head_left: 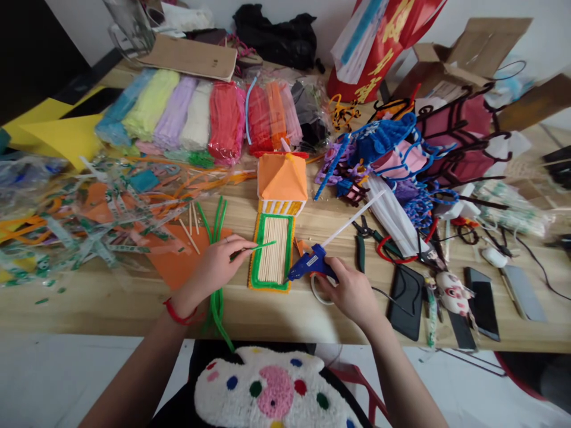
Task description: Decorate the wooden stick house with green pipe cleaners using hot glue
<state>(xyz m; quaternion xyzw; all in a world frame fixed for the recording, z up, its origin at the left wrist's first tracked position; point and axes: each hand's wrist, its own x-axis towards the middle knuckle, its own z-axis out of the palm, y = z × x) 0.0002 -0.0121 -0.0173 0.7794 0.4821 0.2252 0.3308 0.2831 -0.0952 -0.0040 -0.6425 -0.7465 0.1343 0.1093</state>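
Note:
My left hand (223, 261) is closed in a pinch on a short green pipe cleaner (266, 244), whose free end reaches over the stick panel. My right hand (350, 291) grips a blue hot glue gun (312, 264) with a white glue stick (354, 217) poking out its back. The gun's nozzle is at the lower right border of the stick panel (273, 249); whether it touches is unclear. That panel is of pale wooden sticks, edged in green and orange. Just beyond it stands a small house model with an orange roof (282, 177). Longer green pipe cleaners (217, 303) lie beneath my left wrist.
Bundled coloured pipe cleaners (225, 119) lie at the back, with plastic scraps (111, 220) at left. Pipe-cleaner lanterns (468, 131) crowd the right, near pliers (362, 241) and a black phone (405, 300). A tape roll (316, 291) lies beside my right hand.

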